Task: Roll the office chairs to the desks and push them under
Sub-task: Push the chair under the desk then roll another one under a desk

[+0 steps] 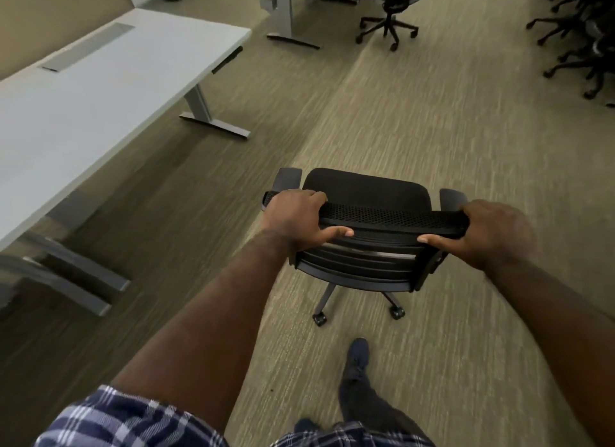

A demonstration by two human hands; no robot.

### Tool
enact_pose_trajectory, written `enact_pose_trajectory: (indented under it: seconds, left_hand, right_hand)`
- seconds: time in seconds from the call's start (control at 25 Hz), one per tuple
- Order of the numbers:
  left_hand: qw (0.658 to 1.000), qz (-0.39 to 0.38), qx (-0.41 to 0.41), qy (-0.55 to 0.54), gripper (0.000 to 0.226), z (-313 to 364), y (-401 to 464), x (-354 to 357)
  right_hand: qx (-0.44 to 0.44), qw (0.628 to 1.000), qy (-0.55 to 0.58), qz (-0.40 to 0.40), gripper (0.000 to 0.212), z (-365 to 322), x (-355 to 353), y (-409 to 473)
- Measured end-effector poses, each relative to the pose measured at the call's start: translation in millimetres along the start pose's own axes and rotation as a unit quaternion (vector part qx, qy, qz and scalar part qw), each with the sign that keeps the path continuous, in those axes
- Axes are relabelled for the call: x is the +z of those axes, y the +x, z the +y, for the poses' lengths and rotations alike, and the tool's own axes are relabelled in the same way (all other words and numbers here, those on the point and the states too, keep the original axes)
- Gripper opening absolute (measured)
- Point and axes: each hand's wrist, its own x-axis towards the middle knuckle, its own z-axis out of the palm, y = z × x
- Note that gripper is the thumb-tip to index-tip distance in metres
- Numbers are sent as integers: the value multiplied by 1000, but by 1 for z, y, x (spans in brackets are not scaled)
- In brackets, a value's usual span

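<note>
Carpet in beige and brown strips covers the office floor, and one shoe [357,355] steps forward on it. Just ahead, the left hand [294,218] and the right hand [486,233] are both closed on the top edge of the black chair [366,193], so I judge the rolling step is in hand. The white desk [100,90] stands at the left, apart from it (nothing sits under it yet). Next the chair must turn left toward the desk. Farther away, another chair [391,10] and a cluster of chairs [585,37] wait
</note>
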Motion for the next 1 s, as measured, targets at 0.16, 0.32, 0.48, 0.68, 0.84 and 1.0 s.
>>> enact_pose_trajectory:
  seconds: [0.16, 0.32, 0.48, 0.68, 0.84, 1.0]
  left_hand:
    - [999, -5, -48, -7, 85, -42, 26, 0]
    - [994, -4, -108, -10, 87, -89, 53, -3]
    - [989, 16, -149, -16, 84, -126, 60, 1]
    - [976, 23, -217, -8, 88, -177, 67, -1]
    - [965, 42, -258, 20, 93, -226, 68, -5]
    - [956, 52, -286, 46, 96, -272, 64, -12]
  right_hand:
    - [-39, 999, 10, 13, 96, -25, 8, 64]
    - [-84, 996, 25, 10, 97, -49, 27, 144]
    - [-136, 988, 69, 20, 88, -78, 45, 199]
    - [-204, 974, 93, 30, 86, -125, 65, 275]
    - [-248, 964, 92, 27, 86, -174, 77, 333]
    - [-278, 955, 94, 44, 85, -226, 83, 371]
